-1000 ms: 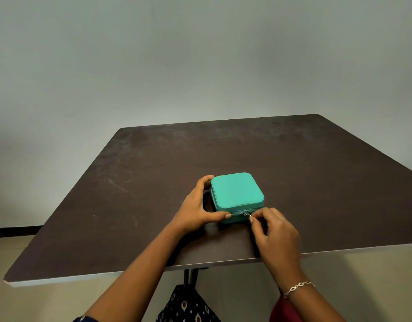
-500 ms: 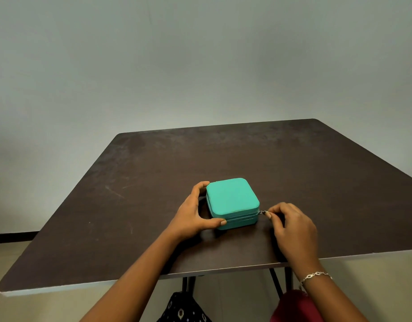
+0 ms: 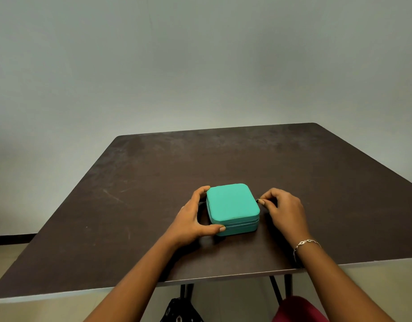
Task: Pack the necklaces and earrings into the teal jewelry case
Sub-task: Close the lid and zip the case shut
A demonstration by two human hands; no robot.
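case (image 3: pixel 232 204) in left grip (image 3: pixel 191 219) — right grip (image 3: pixel 286 210) pinches zipper pull (image 3: pixel 258 201)

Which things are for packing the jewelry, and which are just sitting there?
For the job: case, gripped by the left hand; zip pull, pinched by the right hand. No necklaces or earrings show.
Just there: table, bracelet on the right wrist, patterned cloth under the table.

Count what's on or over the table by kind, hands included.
teal case: 1
hands: 2 (left hand holds the case, right hand pinches its zipper pull)
bracelet: 1, on the right wrist
loose necklaces or earrings: 0 in view
Total: 4
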